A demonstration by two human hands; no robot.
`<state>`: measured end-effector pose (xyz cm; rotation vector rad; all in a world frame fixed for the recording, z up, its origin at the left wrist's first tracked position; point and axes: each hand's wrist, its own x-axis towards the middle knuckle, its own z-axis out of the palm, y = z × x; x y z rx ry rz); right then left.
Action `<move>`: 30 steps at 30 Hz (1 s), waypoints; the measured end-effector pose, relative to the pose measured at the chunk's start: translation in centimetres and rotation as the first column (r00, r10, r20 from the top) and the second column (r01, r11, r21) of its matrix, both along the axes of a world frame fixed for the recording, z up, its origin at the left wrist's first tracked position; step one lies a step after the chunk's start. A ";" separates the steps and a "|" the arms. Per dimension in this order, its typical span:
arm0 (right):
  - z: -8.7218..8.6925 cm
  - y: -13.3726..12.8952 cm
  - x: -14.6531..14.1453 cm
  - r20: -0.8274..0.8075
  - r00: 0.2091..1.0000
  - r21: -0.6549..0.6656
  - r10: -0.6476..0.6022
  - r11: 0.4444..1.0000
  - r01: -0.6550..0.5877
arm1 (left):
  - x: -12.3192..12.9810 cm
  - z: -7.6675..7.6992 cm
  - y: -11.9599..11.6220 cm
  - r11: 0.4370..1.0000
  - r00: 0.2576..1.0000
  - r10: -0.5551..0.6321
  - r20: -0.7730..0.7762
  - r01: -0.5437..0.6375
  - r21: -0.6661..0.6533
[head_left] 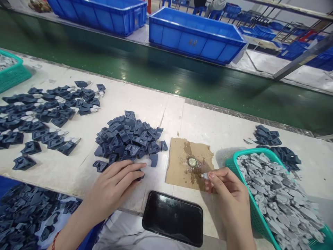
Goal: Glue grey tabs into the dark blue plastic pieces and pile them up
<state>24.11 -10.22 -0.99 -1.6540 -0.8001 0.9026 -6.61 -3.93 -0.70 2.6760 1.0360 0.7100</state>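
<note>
My left hand (pixel 118 185) rests at the near edge of a pile of dark blue plastic parts (pixel 127 137), its fingers closed over one dark part (pixel 141 175) that is mostly covered. Between the thumb and fingers of my right hand (pixel 226 187) is a small light grey piece (pixel 205 176), held over the right side of a stained brown cardboard sheet (pixel 177 166). On that cardboard sits a small round metal cap (pixel 192 162) amid wet stains. To the right, a green basket (pixel 235 158) is heaped with light grey pieces (pixel 275 194).
A black phone (pixel 173 218) lies at the table's near edge. Dark parts with grey pieces (pixel 49 107) spread at left, above a bin of dark parts (pixel 18 211). More dark parts (pixel 267 135) lie behind the basket. Blue crates (pixel 195 34) stand beyond the green belt (pixel 145 76).
</note>
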 end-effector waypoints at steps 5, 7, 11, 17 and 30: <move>0.8 0.7 0.2 0.241 0.970 -0.024 0.027 0.999 -0.022 | 1.7 -0.3 -0.8 0.939 0.950 0.070 0.303 0.039 -0.341; 0.9 1.3 0.3 0.359 0.930 -0.041 0.083 0.996 -0.073 | 2.7 -0.5 -1.3 0.865 0.921 0.152 0.359 0.052 -0.499; 0.5 2.4 0.2 0.501 0.838 -0.076 0.217 0.975 -0.207 | 5.0 -0.9 -1.9 0.653 0.854 0.361 0.374 0.054 -0.755; -0.2 3.0 -0.2 0.586 0.761 -0.092 0.279 0.956 -0.280 | 6.8 -1.6 -2.0 0.471 0.772 0.495 0.398 0.147 -0.870; -0.3 2.8 -0.2 0.659 0.709 -0.069 0.249 0.960 -0.273 | 6.9 -1.2 -1.6 0.414 0.782 0.502 0.369 0.157 -0.897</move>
